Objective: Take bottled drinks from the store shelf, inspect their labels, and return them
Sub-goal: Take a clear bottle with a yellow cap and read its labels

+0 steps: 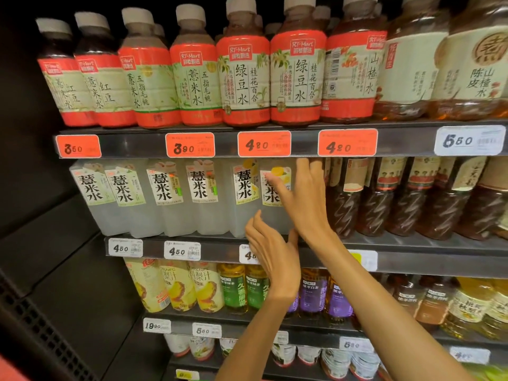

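A row of clear square bottles with white labels stands on the second shelf [192,244]. My right hand [302,199] reaches up in front of the rightmost clear bottle [272,196], fingers spread and straight, thumb across its label. My left hand [272,257] is lower, at the shelf's front edge, fingers straight and pointing up toward the bottom of that bottle and its neighbour [244,196]. Neither hand holds anything. I cannot tell whether either hand touches a bottle.
Red-labelled bottles [244,78] fill the top shelf above orange price tags [264,143]. Dark brown bottles [376,199] stand right of my right hand. Yellow, green and purple-labelled bottles [233,287] sit on the third shelf. A dark cabinet wall [41,215] closes the left side.
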The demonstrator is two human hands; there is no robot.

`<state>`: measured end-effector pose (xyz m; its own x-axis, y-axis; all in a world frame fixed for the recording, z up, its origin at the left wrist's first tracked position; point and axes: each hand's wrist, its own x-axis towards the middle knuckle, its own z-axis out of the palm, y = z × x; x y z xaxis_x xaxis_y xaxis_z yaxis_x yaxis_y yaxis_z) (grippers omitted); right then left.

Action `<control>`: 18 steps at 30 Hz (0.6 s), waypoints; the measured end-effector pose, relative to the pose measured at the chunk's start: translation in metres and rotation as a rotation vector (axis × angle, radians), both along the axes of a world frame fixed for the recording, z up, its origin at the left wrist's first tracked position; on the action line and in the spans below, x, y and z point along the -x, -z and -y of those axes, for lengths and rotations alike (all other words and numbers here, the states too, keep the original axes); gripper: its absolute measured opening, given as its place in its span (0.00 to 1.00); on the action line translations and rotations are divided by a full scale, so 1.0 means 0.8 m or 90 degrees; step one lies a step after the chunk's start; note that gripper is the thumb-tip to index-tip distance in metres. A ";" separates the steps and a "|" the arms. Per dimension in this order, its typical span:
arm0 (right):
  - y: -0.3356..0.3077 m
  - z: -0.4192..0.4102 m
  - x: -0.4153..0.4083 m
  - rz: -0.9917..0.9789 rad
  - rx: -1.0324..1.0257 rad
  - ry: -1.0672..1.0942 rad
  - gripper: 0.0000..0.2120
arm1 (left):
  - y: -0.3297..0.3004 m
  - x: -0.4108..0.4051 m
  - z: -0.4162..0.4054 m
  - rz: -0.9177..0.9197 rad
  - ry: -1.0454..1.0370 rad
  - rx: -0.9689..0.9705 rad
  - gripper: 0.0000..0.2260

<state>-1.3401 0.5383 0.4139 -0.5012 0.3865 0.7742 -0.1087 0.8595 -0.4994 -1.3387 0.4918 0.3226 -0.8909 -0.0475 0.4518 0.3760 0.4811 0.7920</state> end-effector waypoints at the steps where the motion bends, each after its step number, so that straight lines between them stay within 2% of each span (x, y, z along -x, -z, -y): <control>1: 0.001 0.000 0.000 0.001 0.036 -0.038 0.18 | 0.000 0.000 0.000 -0.002 0.004 -0.010 0.34; 6: -0.001 -0.003 -0.003 0.027 0.138 -0.097 0.17 | 0.000 -0.002 0.001 -0.005 0.031 -0.030 0.34; 14: -0.005 0.000 -0.020 -0.072 0.295 -0.168 0.17 | 0.004 -0.011 0.025 -0.044 0.052 -0.070 0.37; 16: -0.005 -0.006 -0.028 -0.075 0.344 -0.211 0.14 | 0.006 -0.011 0.042 -0.014 0.117 -0.074 0.41; 18: -0.001 -0.010 -0.036 -0.036 0.417 -0.285 0.12 | 0.003 -0.008 0.064 0.085 0.252 -0.075 0.42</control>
